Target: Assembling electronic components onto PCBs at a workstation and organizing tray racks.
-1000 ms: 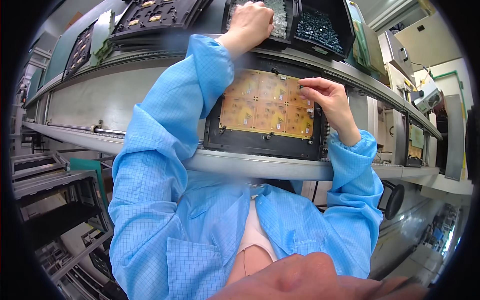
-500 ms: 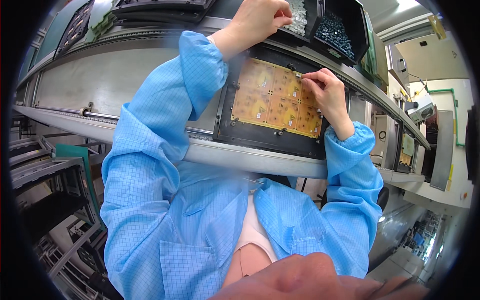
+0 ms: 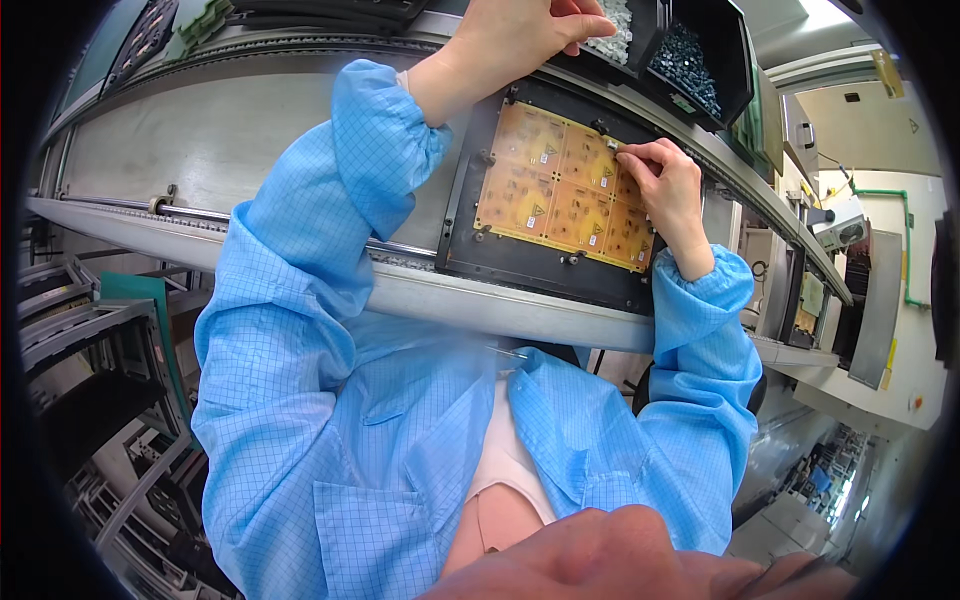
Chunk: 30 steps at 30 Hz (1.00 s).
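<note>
Circuit panel (image 3: 560, 190), one; two hands.

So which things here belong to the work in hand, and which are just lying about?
In use:
- yellow circuit panel in its black carrier tray
- right hand, fingertips pressing a small part onto the panel
- left hand, reaching to the bin of small pale parts

Lying about:
- bin of dark screws
- black trays at the upper left

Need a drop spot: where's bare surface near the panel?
Bare: grey bed left of the black carrier, up to the rail. Crowded: yellow panel under right hand; bins by left hand.
</note>
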{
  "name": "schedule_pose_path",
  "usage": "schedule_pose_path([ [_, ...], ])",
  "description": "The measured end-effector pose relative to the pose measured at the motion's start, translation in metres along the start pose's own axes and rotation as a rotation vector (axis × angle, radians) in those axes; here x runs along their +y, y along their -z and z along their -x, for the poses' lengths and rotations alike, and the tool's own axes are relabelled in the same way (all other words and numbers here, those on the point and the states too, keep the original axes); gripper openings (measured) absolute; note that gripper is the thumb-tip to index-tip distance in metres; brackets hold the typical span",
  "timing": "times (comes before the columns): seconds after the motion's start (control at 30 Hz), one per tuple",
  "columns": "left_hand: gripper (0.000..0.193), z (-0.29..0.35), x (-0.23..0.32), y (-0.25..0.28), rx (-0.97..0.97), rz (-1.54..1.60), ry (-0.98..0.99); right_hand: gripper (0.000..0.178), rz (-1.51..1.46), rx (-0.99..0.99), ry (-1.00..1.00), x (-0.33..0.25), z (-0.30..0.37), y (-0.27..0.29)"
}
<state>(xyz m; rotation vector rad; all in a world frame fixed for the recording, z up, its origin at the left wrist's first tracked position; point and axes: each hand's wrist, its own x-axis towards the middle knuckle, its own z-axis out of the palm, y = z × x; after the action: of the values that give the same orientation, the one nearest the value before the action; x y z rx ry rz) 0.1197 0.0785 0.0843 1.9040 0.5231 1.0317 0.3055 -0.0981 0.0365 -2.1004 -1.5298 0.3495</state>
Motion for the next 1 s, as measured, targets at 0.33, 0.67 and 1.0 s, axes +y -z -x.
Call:
schedule_pose_path([
  [0.33, 0.015, 0.006, -0.003, 0.002, -0.066, 0.028, 0.052, 0.012, 0.167, 0.161, 0.161, 0.0, 0.001, -0.017],
  [0.67, 0.014, 0.04, -0.036, -0.026, -0.337, 0.131, 0.051, 0.031, 0.522, 0.33, 0.344, 0.077, -0.136, 0.017],
  [1.0, 0.009, 0.066, -0.033, -0.029, -0.432, -0.135, 0.065, 0.016, 0.562, 0.173, 0.236, 0.051, -0.159, 0.007],
])
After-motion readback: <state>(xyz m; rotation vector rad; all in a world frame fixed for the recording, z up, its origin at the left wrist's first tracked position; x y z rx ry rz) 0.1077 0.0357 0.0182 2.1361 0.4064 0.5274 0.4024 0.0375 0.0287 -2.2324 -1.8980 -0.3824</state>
